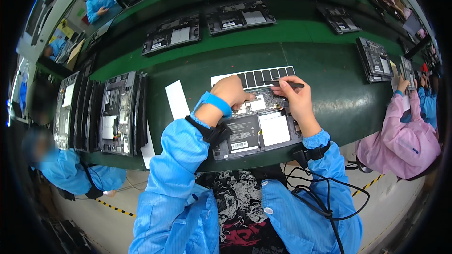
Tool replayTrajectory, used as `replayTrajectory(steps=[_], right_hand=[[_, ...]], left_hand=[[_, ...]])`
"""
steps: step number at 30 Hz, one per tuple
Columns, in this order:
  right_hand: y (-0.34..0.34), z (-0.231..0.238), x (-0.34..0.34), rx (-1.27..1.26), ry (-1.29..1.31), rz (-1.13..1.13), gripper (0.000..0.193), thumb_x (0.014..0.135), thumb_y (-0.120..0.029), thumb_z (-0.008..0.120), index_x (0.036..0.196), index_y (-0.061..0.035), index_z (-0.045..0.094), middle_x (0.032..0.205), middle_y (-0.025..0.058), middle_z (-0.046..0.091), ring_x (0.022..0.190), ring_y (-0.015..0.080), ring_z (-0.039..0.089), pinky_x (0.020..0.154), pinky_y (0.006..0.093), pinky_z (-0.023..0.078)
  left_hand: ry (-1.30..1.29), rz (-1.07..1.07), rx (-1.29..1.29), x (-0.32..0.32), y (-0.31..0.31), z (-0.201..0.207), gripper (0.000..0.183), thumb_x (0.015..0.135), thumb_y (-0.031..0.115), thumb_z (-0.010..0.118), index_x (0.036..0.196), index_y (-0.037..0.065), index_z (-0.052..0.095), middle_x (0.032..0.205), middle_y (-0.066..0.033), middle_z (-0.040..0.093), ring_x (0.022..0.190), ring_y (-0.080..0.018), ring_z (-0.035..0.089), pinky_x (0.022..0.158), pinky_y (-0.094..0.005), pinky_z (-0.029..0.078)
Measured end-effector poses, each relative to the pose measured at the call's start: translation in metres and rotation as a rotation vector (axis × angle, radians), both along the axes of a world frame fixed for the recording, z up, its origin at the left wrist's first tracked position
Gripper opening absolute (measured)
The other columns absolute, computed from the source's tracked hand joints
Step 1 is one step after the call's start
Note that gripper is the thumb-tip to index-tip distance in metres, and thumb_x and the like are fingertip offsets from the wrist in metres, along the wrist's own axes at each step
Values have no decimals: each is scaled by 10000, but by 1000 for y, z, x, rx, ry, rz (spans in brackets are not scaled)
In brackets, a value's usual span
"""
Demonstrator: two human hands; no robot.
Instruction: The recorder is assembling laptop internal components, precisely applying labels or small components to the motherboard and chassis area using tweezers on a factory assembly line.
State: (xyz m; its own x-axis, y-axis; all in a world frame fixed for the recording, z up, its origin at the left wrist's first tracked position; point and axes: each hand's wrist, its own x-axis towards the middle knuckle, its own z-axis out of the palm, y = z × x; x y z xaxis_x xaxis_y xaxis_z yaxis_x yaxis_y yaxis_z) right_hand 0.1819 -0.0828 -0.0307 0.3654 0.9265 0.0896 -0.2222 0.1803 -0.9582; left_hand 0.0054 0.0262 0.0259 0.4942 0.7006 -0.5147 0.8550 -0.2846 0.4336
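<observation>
An open laptop base (pixel 242 134) lies in front of me on the green bench, its circuit board, black battery and a white rectangular panel exposed. My left hand (pixel 230 91) rests over its upper left part, with curled fingers and fingertips down at the board; whatever they may hold is hidden. In my right hand (pixel 296 98), thumb and fingers pinch dark tweezers (pixel 294 84), whose tip points left over the top of the board. Just beyond both hands sits a white sheet (pixel 254 79) carrying a row of black rectangular pieces.
Laptop bases stand on edge in a row (pixel 117 113) at the left. A white strip (pixel 177 101) lies beside them. More bases (pixel 172 35) sit on the far green surface, and a stack (pixel 374 61) stands at right. People work on both sides; a black cable (pixel 325 207) hangs by my right arm.
</observation>
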Motion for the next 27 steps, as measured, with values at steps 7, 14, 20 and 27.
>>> replayTrajectory(steps=[7,14,20,27], right_hand=[[-29,15,8,-63,-16,-68,163,908,-100,610,977,47,602,885,127,654,800,226,681,726,286,551],[-96,37,-68,-189,-262,-10,169,868,-122,650,935,33,661,875,87,666,820,147,628,721,264,497],[-41,25,-174,-123,-474,283,157,831,-151,685,910,-16,695,914,112,691,890,191,647,795,298,499],[-15,4,-218,-28,-895,280,146,810,-188,653,813,-47,688,921,105,698,1051,251,615,979,417,344]], left_hand=[[-429,26,352,-66,-73,23,331,824,325,668,721,11,650,641,-145,625,598,-313,623,588,-398,483],[-486,343,672,-203,-134,-35,174,792,129,693,889,-8,646,896,-142,650,836,-314,617,724,-370,488],[-316,288,768,-206,-146,-63,512,746,255,744,1184,33,599,1280,-115,546,1172,-305,496,940,-397,395],[-279,238,775,-218,-135,-66,708,667,391,777,1262,76,559,1357,-70,488,1182,-277,451,867,-418,381]])
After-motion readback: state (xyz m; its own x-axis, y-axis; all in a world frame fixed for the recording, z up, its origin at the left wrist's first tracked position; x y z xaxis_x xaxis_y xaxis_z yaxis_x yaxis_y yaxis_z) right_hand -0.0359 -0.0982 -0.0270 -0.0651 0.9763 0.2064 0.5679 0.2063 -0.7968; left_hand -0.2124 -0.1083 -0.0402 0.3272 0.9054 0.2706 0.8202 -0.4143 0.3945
